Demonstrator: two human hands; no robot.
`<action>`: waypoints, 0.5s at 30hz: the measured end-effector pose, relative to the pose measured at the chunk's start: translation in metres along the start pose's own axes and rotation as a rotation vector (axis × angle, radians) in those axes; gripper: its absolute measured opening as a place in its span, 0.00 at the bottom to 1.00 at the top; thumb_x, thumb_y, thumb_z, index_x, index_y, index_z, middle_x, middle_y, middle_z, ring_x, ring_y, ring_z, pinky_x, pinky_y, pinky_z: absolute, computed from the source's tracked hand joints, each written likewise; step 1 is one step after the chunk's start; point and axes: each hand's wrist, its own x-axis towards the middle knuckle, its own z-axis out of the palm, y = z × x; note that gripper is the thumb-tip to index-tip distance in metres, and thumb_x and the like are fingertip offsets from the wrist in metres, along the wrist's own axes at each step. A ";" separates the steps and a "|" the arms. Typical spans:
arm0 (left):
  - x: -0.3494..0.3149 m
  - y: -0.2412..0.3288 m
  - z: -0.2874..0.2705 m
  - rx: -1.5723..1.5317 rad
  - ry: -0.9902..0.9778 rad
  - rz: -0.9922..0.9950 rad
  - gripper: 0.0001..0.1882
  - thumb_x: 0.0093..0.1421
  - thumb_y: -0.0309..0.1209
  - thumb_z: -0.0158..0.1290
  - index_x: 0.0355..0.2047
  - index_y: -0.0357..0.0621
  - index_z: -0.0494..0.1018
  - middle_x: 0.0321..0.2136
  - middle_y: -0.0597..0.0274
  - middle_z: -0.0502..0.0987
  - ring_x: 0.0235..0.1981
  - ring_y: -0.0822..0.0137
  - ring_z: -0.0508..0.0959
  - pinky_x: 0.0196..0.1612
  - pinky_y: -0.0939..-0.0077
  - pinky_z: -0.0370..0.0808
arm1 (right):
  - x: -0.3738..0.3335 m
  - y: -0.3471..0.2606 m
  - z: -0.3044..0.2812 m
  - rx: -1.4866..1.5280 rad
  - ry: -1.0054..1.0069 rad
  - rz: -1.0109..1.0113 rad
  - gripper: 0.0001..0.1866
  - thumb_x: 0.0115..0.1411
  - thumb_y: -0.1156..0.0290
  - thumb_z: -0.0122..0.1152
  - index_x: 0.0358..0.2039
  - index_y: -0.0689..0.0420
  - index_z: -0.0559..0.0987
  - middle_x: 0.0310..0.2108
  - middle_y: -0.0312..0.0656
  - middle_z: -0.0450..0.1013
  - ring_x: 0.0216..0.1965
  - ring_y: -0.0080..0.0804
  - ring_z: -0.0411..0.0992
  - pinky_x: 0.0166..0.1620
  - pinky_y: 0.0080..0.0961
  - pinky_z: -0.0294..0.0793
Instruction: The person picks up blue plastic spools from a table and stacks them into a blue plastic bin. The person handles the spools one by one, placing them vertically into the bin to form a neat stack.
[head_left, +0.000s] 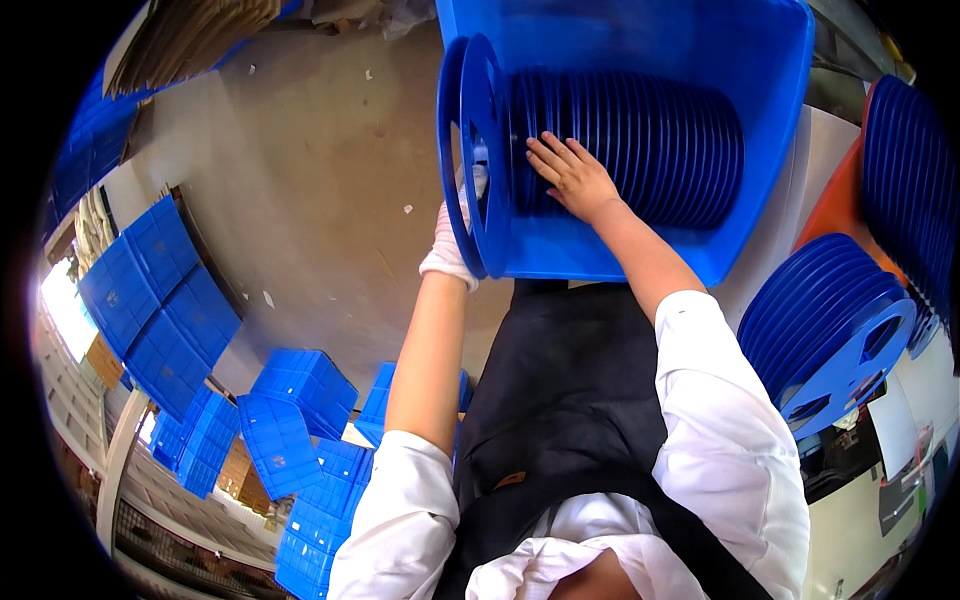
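Note:
My left hand [450, 240], in a white glove, grips a blue plastic reel [482, 75] with two flanges and cut-out windows. That reel stands upright at the left wall of a blue plastic bin [580, 258], and its flanges partly cover my fingers. Inside the bin lies a tightly packed row of blue reels [660, 150], flanges side by side. My bare right hand [575, 180] lies on the left part of this row, fingers spread and pointing left.
Right of me, more blue reels [820, 310] lie stacked together, with another row of blue reels [910, 180] beyond. Blue crates [160, 300] stand on the floor at left, several more blue crates [300, 390] nearer. Brown cardboard [190, 40] is piled at the far left.

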 end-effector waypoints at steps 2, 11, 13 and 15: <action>0.009 -0.017 -0.031 0.251 0.120 0.075 0.30 0.68 0.48 0.43 0.65 0.45 0.59 0.59 0.52 0.68 0.58 0.59 0.69 0.61 0.67 0.64 | -0.001 -0.001 -0.004 0.024 0.009 -0.003 0.41 0.61 0.56 0.58 0.70 0.44 0.50 0.73 0.32 0.42 0.73 0.33 0.40 0.71 0.35 0.45; -0.028 -0.065 -0.069 0.978 0.349 0.748 0.26 0.65 0.37 0.49 0.60 0.36 0.65 0.58 0.42 0.67 0.60 0.46 0.67 0.64 0.60 0.61 | -0.102 0.017 0.011 0.273 0.290 0.445 0.44 0.54 0.63 0.67 0.69 0.47 0.56 0.71 0.39 0.48 0.72 0.40 0.42 0.70 0.45 0.43; -0.018 -0.054 -0.034 1.303 0.281 1.056 0.27 0.62 0.33 0.52 0.59 0.33 0.65 0.57 0.38 0.67 0.61 0.42 0.65 0.64 0.55 0.60 | -0.113 0.031 0.021 0.220 0.370 0.548 0.45 0.54 0.61 0.67 0.70 0.48 0.54 0.72 0.40 0.45 0.73 0.43 0.40 0.69 0.52 0.40; 0.004 -0.042 0.004 1.469 0.190 1.184 0.31 0.60 0.36 0.53 0.60 0.31 0.62 0.59 0.34 0.63 0.63 0.38 0.60 0.65 0.48 0.55 | -0.115 0.052 0.030 0.122 0.414 0.679 0.44 0.58 0.55 0.61 0.70 0.48 0.52 0.73 0.41 0.42 0.73 0.43 0.37 0.69 0.53 0.34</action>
